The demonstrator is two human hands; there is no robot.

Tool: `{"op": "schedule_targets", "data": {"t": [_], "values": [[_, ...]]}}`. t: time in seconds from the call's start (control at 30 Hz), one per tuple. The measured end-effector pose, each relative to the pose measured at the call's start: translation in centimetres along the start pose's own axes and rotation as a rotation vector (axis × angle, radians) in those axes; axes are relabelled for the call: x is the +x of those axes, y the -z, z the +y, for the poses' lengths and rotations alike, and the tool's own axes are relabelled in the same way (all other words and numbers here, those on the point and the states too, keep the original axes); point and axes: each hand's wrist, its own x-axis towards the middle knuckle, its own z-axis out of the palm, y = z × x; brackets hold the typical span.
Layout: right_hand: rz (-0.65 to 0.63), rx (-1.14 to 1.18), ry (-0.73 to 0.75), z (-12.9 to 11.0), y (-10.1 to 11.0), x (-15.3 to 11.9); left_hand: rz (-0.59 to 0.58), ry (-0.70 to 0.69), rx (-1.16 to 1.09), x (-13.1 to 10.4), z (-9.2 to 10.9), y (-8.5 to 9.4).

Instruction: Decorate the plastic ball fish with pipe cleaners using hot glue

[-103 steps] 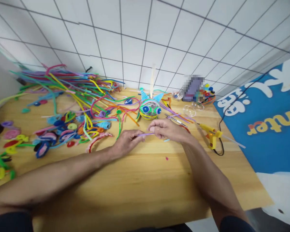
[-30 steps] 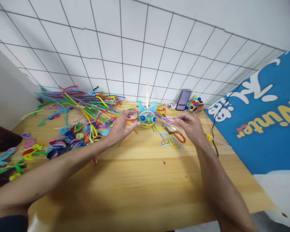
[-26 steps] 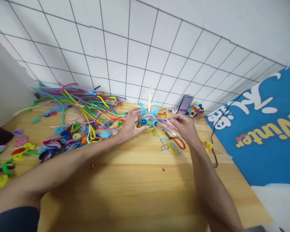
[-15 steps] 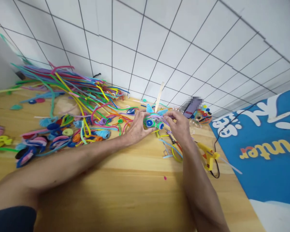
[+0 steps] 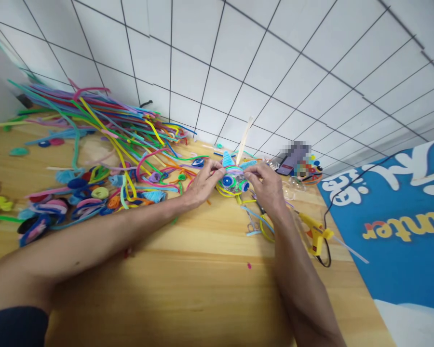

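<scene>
Between my hands is a small round figure (image 5: 235, 180) with blue-and-green eyes, light blue ear-like pieces on top and purple and green strands over its brow. A pale flat stick (image 5: 244, 140) rises behind it. My left hand (image 5: 207, 182) pinches at the figure's upper left edge, thumb and fingers together. On the other side my right hand (image 5: 264, 183) has its thumb and index finger closed at the upper right edge, by the ear piece. Both hands seem to grip the thin strands, though the fingertips partly hide them.
Pipe cleaners (image 5: 104, 115) and coiled pieces (image 5: 83, 193) cover the left and back. Right of my hands lie scissors (image 5: 253, 227), a yellow glue gun (image 5: 316, 235) with its cord, a phone (image 5: 292, 156) and a blue printed sheet (image 5: 390, 260).
My left hand has moved from holding the figure's side up to its upper left edge, uncovering more of the face. The whole view has shifted slightly.
</scene>
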Motion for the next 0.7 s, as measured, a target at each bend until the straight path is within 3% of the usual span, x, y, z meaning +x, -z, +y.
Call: {"op": "schedule_targets", "data": {"t": [0.2, 0.7], "values": [[-0.016, -0.011, 0.022, 0.11, -0.12, -0.01, 0.004, 0.032, -0.077, 0.49, -0.81, -0.27], [0.045, -0.052, -0.008, -0.22, -0.48, -0.31, 0.0, 0.022, -0.087, 0.65, -0.41, -0.24]]}}
